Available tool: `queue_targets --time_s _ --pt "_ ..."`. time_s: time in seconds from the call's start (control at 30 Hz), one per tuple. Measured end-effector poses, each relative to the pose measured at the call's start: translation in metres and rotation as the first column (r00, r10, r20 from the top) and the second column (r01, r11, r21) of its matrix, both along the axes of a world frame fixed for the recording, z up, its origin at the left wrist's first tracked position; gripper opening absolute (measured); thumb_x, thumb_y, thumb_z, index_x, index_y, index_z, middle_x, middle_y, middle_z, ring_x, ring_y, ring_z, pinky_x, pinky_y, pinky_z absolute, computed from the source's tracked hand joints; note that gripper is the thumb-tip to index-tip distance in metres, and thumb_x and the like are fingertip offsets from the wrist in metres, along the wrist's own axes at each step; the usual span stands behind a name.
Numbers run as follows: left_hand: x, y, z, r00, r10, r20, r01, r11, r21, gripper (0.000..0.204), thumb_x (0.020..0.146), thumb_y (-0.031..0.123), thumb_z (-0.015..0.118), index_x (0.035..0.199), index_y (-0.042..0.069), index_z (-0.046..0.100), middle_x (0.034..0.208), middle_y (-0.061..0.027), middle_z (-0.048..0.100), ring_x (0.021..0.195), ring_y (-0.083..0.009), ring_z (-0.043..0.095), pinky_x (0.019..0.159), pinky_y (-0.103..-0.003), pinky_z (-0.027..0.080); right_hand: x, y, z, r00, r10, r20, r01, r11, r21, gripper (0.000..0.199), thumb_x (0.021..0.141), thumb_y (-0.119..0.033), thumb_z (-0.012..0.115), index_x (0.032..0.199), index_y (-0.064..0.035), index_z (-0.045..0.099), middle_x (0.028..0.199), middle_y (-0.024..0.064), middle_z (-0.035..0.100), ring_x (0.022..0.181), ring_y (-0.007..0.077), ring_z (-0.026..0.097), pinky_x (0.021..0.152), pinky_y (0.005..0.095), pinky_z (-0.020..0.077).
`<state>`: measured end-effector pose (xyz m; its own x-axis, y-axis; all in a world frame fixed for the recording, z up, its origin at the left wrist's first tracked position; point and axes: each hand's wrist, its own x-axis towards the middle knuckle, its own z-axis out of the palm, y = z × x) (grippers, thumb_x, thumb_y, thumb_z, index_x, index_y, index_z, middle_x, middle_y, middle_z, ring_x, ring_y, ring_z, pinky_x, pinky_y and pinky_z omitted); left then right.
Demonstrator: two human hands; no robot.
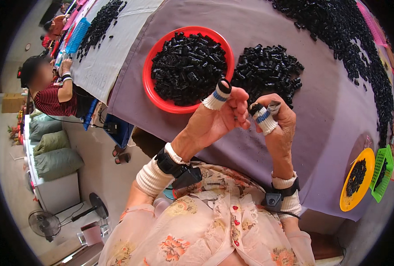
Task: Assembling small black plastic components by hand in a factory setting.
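Observation:
My left hand [219, 116] is raised over the near edge of the cloth-covered table, palm showing. Its fingers curl loosely, and the thumb, in a white, blue and black knitted sleeve, stands apart from them. I see nothing held in it. Close beside it, my right hand [280, 128] is closed, its thumb in a similar sleeve, around a small grey flat piece [273, 107]; its exact kind is unclear. Just beyond the hands are a red basin [149, 84] full of small glossy black plastic parts [186, 66] and a loose heap of the same parts [267, 71].
Many more black parts [329, 26] spread along the far right. A yellow tray [347, 201] and a green basket [385, 155] stand at the right edge. At left, a co-worker [57, 95] sits by another table with a blue basket [78, 35]. Fans [44, 223] stand lower left.

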<state>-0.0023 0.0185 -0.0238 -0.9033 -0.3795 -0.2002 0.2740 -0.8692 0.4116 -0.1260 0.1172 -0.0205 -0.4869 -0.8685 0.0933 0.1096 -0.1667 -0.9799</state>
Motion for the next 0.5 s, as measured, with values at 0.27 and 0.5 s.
queue_targets --time_s 0.27,0.5 --pt "0.010 0.003 -0.011 0.999 0.007 -0.045 -0.006 1.000 0.009 0.042 0.086 0.048 0.046 0.068 0.010 0.045 0.066 -0.0012 0.046 0.066 -0.0146 0.049 0.067 -0.031 0.039 0.003 -0.005 0.012 0.999 0.045 0.018 -0.045 0.999 0.007 0.018 0.070 0.007 0.058 0.086 -0.0012 0.057 0.076 0.0019 0.061 0.069 0.0080 0.057 0.061 0.0210 0.0455" --pt "0.009 0.012 -0.002 0.979 0.049 0.197 -0.061 0.996 0.059 0.025 0.087 0.037 0.052 0.089 0.012 0.057 0.075 -0.0018 0.057 0.065 -0.0136 0.055 0.062 -0.031 0.047 0.010 -0.013 0.015 0.983 0.054 -0.177 -0.056 0.998 -0.006 0.027 0.065 0.003 0.063 0.091 -0.0043 0.060 0.075 0.0064 0.064 0.063 0.0117 0.062 0.056 0.0234 0.0470"
